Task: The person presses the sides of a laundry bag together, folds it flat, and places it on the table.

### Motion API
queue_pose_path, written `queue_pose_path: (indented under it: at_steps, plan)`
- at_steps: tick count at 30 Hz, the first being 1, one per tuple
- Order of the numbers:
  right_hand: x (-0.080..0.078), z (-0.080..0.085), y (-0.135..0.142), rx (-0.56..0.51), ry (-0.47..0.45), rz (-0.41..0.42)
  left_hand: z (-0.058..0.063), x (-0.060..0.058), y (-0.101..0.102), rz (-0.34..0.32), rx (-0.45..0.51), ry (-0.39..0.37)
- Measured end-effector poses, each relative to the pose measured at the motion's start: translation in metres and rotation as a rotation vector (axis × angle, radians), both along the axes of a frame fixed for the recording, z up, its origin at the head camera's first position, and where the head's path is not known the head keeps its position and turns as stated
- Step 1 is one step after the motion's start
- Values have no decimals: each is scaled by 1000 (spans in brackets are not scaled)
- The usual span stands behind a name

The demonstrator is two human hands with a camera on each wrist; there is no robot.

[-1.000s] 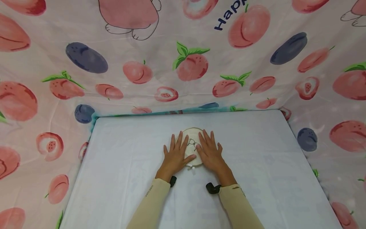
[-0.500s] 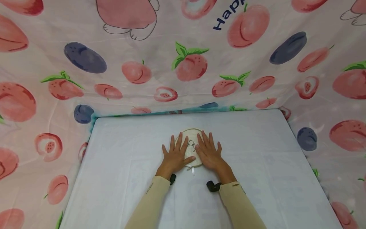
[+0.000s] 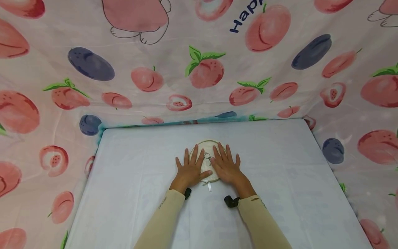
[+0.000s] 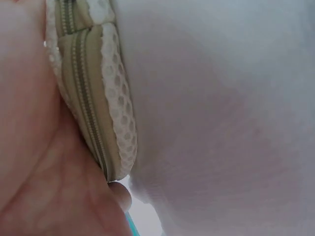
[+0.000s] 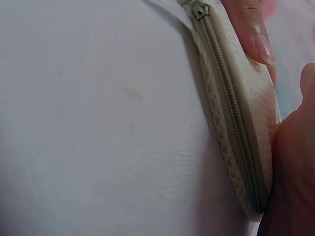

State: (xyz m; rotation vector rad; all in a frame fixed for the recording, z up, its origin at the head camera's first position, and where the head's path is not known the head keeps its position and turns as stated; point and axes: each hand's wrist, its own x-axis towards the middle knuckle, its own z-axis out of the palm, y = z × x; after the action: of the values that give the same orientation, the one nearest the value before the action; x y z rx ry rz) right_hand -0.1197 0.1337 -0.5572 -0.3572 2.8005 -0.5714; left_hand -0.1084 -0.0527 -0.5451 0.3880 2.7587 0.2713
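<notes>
A round cream mesh pouch (image 3: 205,166) with a small line-drawn figure on its top lies on the white table. My left hand (image 3: 188,173) rests on its left side, fingers straight and spread, thumb lying across the lower part. On the right side my right hand (image 3: 229,169) rests flat with spread fingers, partly covering the drawing. The left wrist view shows the pouch's beige zipper (image 4: 86,93) and honeycomb mesh side beside the palm. In the right wrist view, the zipper pull (image 5: 199,11) shows near a fingertip. A white tag (image 3: 209,187) sticks out toward me.
The white-covered table (image 3: 140,214) spreads around both arms. A fruit-printed curtain (image 3: 180,69) hangs behind it and along both sides. Black wrist cameras (image 3: 231,201) sit at the cuffs of the beige sleeves.
The pouch and both hands have shifted very slightly toward me, the hands staying flat on it. The white tag now shows more plainly. The head view has drifted a little.
</notes>
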Motion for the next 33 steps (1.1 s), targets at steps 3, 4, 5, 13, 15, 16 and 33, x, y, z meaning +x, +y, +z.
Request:
queue_pose_path:
  at_steps: [3,4,5,13,15,16,33]
  plan:
    - [-1,-2,0,20,2,3,0,0,0,2,-8,-16]
    - [-1,-2,-1,22,3,3,1,0,0,1,-10,-18]
    - [-1,-2,-1,24,1,2,1,-1,0,0,-9,-19]
    - [1,-1,0,34,13,-3,2,0,1,5,-6,-31]
    - [1,-1,0,30,14,-5,0,0,1,7,-9,-34]
    - [1,-2,0,29,17,-7,0,0,1,8,-8,-35]
    - [4,2,7,-72,132,-35,3,2,-10,33,149,7]
